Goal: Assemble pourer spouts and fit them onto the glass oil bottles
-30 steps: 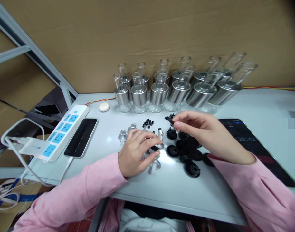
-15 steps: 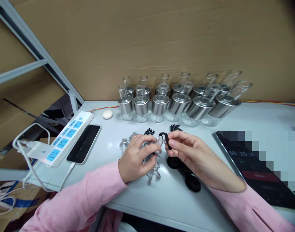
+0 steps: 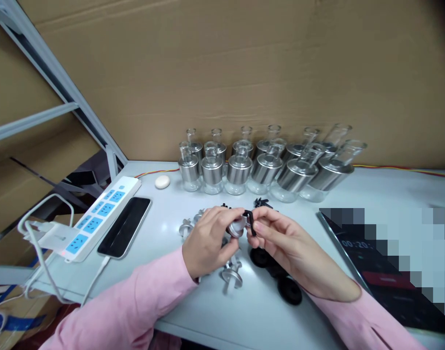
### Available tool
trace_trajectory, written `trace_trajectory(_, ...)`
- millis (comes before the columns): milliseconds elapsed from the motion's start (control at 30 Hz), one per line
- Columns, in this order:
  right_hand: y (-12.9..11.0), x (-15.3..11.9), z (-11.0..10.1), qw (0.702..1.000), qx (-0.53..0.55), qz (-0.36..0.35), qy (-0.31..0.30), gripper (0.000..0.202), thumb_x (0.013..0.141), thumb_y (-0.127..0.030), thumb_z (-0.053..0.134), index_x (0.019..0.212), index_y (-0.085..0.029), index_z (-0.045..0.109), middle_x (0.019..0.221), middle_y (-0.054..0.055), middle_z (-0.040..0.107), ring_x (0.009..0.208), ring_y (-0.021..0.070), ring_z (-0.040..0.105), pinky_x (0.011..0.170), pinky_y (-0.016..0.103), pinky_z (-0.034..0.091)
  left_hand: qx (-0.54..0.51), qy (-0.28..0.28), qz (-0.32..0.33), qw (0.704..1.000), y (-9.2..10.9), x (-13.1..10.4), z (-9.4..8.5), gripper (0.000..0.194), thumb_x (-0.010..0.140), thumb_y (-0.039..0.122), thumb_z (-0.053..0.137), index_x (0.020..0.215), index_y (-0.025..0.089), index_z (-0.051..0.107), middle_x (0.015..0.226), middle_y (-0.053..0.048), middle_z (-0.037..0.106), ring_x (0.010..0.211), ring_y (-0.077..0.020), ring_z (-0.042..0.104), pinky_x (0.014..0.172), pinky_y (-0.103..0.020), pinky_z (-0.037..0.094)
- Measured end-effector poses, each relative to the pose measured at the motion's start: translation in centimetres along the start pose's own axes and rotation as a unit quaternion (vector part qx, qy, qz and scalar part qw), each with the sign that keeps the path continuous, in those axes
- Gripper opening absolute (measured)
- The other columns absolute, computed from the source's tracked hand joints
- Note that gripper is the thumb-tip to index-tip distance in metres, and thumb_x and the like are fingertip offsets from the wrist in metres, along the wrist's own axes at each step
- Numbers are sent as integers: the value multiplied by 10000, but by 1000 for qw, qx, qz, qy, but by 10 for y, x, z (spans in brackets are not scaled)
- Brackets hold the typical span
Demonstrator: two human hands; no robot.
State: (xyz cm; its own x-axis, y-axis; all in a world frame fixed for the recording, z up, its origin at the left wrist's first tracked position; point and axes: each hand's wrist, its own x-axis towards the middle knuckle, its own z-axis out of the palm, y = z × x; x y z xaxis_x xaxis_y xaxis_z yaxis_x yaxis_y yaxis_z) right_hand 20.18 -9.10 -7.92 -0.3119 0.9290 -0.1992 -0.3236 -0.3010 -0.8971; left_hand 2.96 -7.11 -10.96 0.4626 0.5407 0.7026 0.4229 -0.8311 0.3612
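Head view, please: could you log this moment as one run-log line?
left hand: holds silver pump part | right hand: pinches black clip against it | table: spare silver parts, black caps, glass bottles

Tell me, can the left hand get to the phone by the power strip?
Probably yes. The phone lies flat on the table, with bare surface between it and the left hand. But that hand is busy holding a silver part.

White table bearing glass bottles, phone, power strip
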Motion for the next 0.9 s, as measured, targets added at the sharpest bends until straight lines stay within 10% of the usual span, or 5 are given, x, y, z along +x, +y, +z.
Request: trace_trajectory(900, 8, 2, -2, 997, 3, 48, -65, 244, 739, -358, 709, 908, -189, 661, 640, -21, 504, 595, 86, 433, 600, 238, 346, 29, -40, -20, 999, 1, -1, -8, 496, 614, 217, 498, 1106, 154, 490, 898, -50, 648, 831, -206, 606, 815, -372, 371)
